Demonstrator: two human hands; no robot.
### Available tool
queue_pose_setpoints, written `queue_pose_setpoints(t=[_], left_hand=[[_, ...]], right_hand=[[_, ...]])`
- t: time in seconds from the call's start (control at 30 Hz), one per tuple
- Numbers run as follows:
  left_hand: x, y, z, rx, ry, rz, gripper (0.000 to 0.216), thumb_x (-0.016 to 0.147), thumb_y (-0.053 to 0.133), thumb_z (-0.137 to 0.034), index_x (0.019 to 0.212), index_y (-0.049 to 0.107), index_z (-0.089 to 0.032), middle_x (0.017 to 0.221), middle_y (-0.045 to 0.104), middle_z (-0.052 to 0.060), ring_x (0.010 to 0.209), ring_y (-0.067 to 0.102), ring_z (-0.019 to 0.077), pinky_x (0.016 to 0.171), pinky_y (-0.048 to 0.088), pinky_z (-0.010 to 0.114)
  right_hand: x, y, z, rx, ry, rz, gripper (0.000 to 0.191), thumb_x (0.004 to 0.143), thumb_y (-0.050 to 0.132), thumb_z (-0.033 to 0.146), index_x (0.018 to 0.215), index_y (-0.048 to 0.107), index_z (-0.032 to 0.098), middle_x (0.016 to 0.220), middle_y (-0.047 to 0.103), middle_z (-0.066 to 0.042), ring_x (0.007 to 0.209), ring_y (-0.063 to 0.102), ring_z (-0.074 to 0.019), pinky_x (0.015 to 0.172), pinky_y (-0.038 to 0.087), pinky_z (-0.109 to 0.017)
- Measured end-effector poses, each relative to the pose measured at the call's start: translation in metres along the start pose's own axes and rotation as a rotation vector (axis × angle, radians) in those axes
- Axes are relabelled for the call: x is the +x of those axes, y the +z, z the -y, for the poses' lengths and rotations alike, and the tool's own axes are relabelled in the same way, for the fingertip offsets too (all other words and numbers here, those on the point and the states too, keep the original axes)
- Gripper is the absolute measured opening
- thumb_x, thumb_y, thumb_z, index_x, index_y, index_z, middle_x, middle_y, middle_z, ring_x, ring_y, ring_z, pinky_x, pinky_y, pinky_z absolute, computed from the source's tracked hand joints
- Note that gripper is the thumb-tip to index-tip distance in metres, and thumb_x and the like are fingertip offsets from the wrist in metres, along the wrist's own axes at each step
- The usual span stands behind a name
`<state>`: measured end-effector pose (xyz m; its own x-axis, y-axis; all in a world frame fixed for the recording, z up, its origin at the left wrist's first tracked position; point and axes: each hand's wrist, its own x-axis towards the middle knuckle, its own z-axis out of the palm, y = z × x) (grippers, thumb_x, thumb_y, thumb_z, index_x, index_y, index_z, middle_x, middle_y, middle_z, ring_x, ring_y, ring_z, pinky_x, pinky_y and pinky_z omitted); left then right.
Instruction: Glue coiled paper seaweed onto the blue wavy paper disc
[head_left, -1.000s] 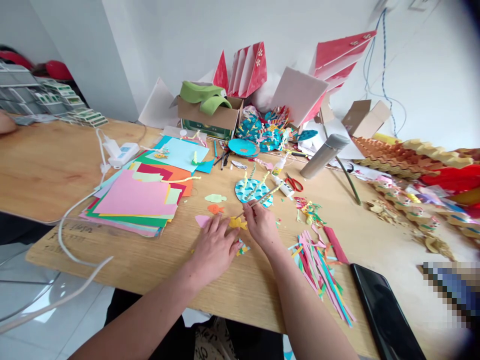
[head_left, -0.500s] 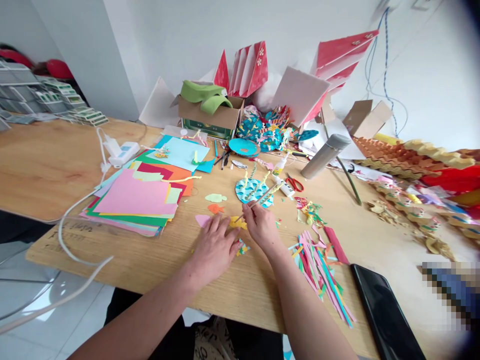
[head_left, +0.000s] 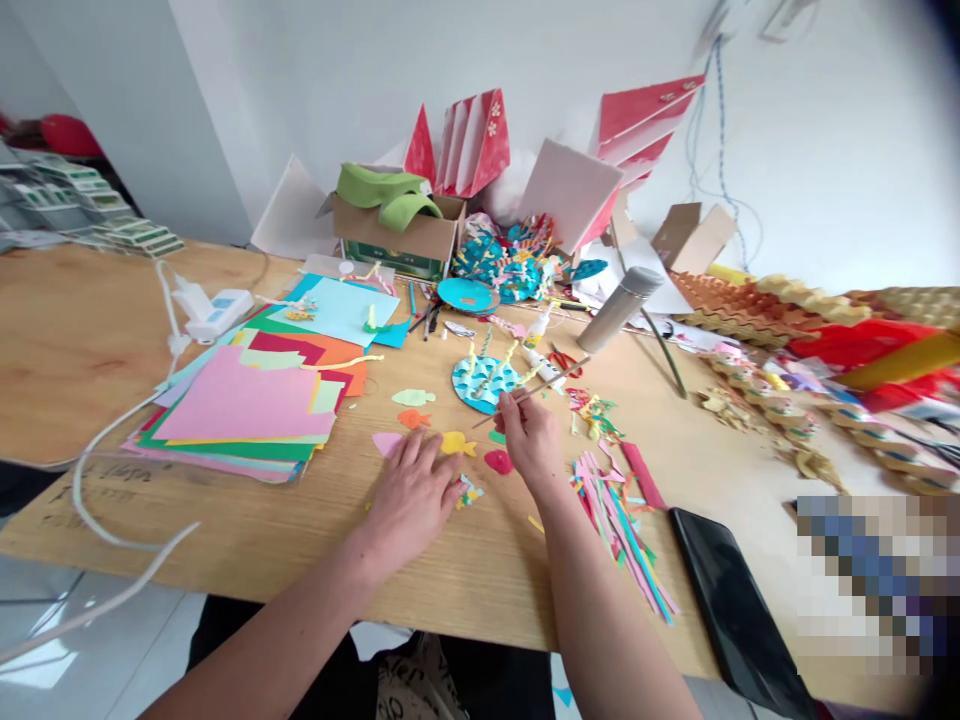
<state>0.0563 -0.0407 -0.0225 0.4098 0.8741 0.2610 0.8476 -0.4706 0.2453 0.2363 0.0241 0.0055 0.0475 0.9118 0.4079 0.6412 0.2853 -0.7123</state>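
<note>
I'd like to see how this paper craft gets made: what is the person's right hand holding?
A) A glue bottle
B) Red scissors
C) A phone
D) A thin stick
D. The right hand pinches a thin stick between its fingertips.

In view are one left hand [head_left: 409, 500], one right hand [head_left: 531, 437], one steel flask [head_left: 611, 310] and one black phone [head_left: 731, 610].

Left hand [head_left: 410, 503], right hand [head_left: 531, 437] and 2 forearms [head_left: 589, 590] are bare above dark clothing [head_left: 480, 680].
</note>
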Motion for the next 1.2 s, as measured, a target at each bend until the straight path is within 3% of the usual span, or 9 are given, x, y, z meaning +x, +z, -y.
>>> queue_pose_setpoints(t=[0.2,0.33,0.57,0.8,0.97,1.2], left_hand=[[0.000,-0.001,0.001,0.005,0.045,-0.018,0.037,0.095,0.045,-0.037,0.126,0.061,-0.025,0.137,0.055,0.009,0.136,0.036,0.0314,0.109,0.034,0.054],[-0.001,-0.005,0.000,0.028,0.043,-0.019,0.036,0.095,0.045,-0.037,0.125,0.062,-0.026,0.139,0.053,0.010,0.134,0.038,0.0324,0.108,0.037,0.055],[0.005,-0.014,-0.023,0.030,0.104,-0.011,0.040,0.095,0.043,-0.040,0.125,0.062,-0.021,0.138,0.055,0.010,0.138,0.034,0.0342,0.111,0.033,0.055],[0.016,0.000,-0.061,0.032,0.133,0.016,0.043,0.095,0.040,-0.043,0.123,0.063,-0.018,0.136,0.055,0.014,0.134,0.039,0.0354,0.109,0.034,0.055],[0.016,0.014,-0.061,0.057,0.100,0.011,0.044,0.095,0.041,-0.043,0.128,0.058,-0.019,0.136,0.055,0.014,0.135,0.038,0.0352,0.107,0.035,0.055],[0.016,0.016,-0.059,0.059,0.097,0.032,0.043,0.095,0.040,-0.044,0.127,0.059,-0.020,0.135,0.056,0.014,0.136,0.037,0.0339,0.109,0.033,0.054]], right_hand=[[0.003,-0.023,-0.002,0.132,0.143,-0.090,0.043,0.089,0.041,0.059,0.071,0.051,0.021,0.059,0.062,-0.004,0.052,0.060,-0.0160,0.052,0.046,-0.026],[0.001,-0.030,0.002,0.185,0.158,-0.070,0.045,0.087,0.042,0.062,0.072,0.052,0.020,0.059,0.062,-0.003,0.050,0.059,-0.0154,0.050,0.046,-0.025],[-0.004,-0.048,0.006,-0.013,0.071,0.041,0.043,0.091,0.040,0.055,0.072,0.054,0.020,0.059,0.063,-0.004,0.053,0.060,-0.0156,0.052,0.043,-0.025],[-0.021,-0.040,-0.008,-0.079,0.038,-0.030,0.043,0.095,0.035,0.052,0.073,0.055,0.020,0.058,0.062,-0.003,0.052,0.060,-0.0161,0.053,0.042,-0.026],[-0.025,-0.035,-0.010,-0.149,-0.040,0.024,0.039,0.097,0.033,0.044,0.071,0.051,0.020,0.059,0.060,-0.003,0.052,0.058,-0.0148,0.053,0.038,-0.024],[-0.025,-0.033,-0.019,-0.186,-0.069,0.048,0.035,0.097,0.033,0.039,0.070,0.047,0.021,0.059,0.058,-0.003,0.053,0.056,-0.0153,0.054,0.037,-0.024]])
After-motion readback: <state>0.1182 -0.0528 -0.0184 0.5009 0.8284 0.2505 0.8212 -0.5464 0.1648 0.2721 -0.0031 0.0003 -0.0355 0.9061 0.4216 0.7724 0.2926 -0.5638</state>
